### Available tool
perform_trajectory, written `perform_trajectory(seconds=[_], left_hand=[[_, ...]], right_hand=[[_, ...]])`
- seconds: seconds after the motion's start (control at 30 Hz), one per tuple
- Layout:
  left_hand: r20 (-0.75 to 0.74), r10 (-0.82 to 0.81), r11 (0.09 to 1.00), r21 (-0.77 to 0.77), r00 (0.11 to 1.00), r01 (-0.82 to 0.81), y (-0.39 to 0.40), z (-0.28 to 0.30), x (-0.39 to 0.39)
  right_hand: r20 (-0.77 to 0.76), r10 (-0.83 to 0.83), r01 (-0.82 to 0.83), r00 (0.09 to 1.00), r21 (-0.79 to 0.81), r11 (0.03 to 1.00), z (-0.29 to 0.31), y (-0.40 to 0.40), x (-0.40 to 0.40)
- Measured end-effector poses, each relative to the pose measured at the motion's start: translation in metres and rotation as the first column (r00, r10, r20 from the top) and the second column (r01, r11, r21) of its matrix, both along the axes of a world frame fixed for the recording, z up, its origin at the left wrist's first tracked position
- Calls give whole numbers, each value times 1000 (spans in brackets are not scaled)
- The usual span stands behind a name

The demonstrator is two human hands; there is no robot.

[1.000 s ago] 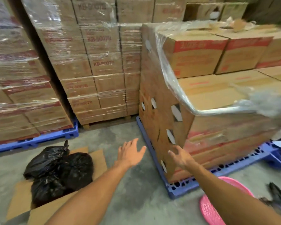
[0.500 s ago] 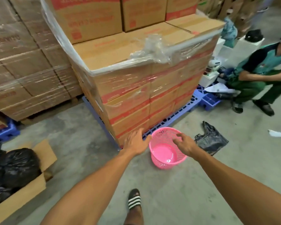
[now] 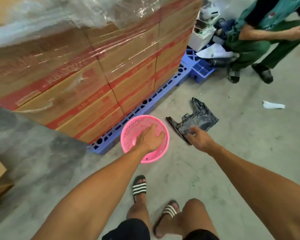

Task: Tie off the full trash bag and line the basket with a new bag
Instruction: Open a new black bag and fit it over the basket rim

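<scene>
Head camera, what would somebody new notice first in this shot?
The pink basket on the floor beside the blue pallet, with the left hand over its mouth. Just right of it lies a crumpled black bag, where the right hand reaches its near edge. Shrink-wrapped boxes fill the upper left.

Wrapped carton stack (image 3: 97,70) on blue pallet (image 3: 145,108) blocks left and far side of pink basket (image 3: 128,134). Bare concrete floor (image 3: 232,144) open right, around black bag (image 3: 197,120).
</scene>
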State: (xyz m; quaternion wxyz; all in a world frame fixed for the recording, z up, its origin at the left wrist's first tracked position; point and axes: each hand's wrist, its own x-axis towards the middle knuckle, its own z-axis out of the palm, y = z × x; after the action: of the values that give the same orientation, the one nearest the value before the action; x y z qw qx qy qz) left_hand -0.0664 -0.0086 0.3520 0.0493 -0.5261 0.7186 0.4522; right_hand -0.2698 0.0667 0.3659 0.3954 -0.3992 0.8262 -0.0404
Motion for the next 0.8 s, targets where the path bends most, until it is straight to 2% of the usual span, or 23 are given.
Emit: perform_trajectory(seconds=[0.2,0.37,0.5,0.57,0.7,0.8], left_hand=[[45,128,986,102,991,-132,-14,-44,-92],[56,313,941,119,948,-317,-38,-127,-187],[67,367,923,100,928,-372,-56,-221,-257],[80,356,927,99,931,-363,-65,-286,-292],[162,240,965,66,957,-253,-87,-424,-341],[226,150,988,8,962,-156,-102,-505,-364]], right_hand=[[30,119,-122,992,122,985,-66,-37,-99],[58,256,-263,965,167,950,-161,-91,-189],[43,320,-323,946,176,930,-257,-124,-248],[13,346,-342,938,182,922,-321,-138,-280],[-43,466,-447,884,219,867,-445,-166,-329],[-131,565,-538,815,191,821,-521,-188,-356]])
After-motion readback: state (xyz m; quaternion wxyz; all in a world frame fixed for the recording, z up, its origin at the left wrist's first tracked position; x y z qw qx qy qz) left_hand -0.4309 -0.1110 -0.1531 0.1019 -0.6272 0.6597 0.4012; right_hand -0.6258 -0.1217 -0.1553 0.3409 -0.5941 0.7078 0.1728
